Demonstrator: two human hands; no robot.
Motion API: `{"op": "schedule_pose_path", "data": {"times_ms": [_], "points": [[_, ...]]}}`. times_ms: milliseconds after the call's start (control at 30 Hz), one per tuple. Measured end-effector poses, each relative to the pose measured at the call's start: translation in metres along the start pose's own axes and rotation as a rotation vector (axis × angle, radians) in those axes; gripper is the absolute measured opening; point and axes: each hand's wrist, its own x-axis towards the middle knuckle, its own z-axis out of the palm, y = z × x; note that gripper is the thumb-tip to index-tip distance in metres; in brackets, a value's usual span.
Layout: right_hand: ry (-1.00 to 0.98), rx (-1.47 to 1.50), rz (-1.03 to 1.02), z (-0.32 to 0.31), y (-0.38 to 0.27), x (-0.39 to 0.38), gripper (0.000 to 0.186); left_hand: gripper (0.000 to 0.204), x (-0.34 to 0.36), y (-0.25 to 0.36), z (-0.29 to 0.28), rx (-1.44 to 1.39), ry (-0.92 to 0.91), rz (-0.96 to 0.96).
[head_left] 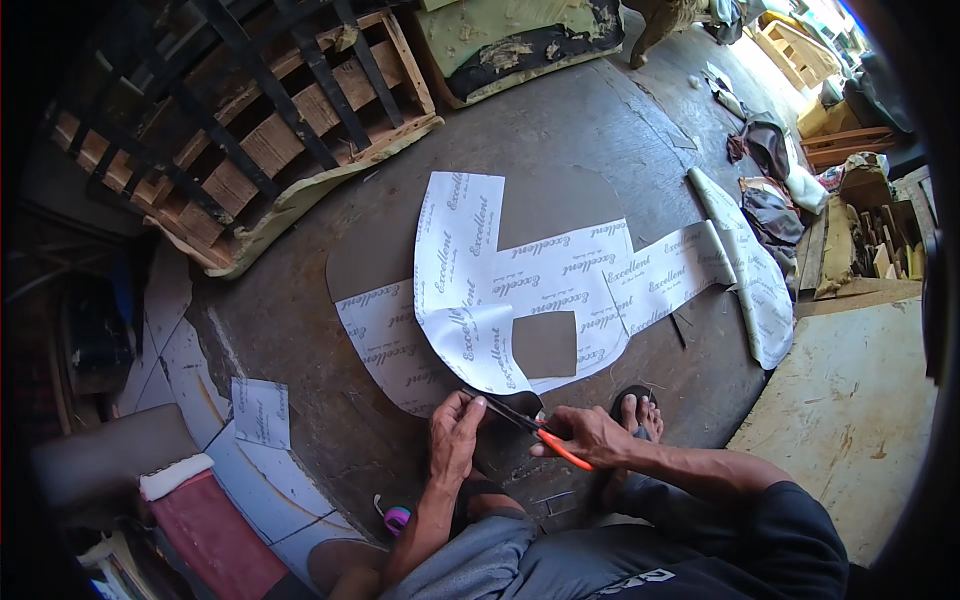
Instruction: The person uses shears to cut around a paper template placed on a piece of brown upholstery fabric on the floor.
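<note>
My left hand point(456, 436) pinches the near edge of a white-backed upholstery sheet point(466, 338), whose pale back bears grey lettering. That edge curls up and shows a dark face underneath. In my right hand point(592, 437) is a pair of scissors with orange handles point(566, 450). Their dark blades point left, toward the sheet's edge by my left fingers; whether the blades are apart is hard to make out. Beneath and beyond lie more lettered pieces point(565, 262), overlapping, with a square grey-brown area showing between them. My fingers partly hide the handles.
A wooden seat frame with black straps point(270, 125) stands at the far left, near a green padded piece point(520, 45). A partly rolled sheet point(752, 290) lies right, before scraps and wood offcuts. A small lettered offcut point(260, 412) and pink tape roll point(397, 519) lie left of my feet.
</note>
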Motion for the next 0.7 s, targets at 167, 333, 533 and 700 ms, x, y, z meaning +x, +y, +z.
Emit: {"op": "schedule_pose_path", "data": {"times_ms": [167, 333, 533, 700], "points": [[0.003, 0.007, 0.054, -0.001, -0.008, 0.003, 0.069, 0.020, -0.003, 0.002, 0.007, 0.088, -0.008, 0.014], [0.014, 0.006, 0.015, 0.003, -0.004, 0.007, 0.071, 0.011, -0.007, 0.012, 0.008, 0.100, -0.086, -0.040], [-0.013, 0.009, 0.027, 0.003, -0.005, 0.008, 0.074, 0.018, -0.011, 0.010, 0.008, 0.128, -0.093, -0.023], [0.041, 0.043, -0.044, 0.010, 0.002, 0.013, 0.075, 0.018, -0.013, 0.010, 0.009, 0.153, -0.112, -0.027]]}}
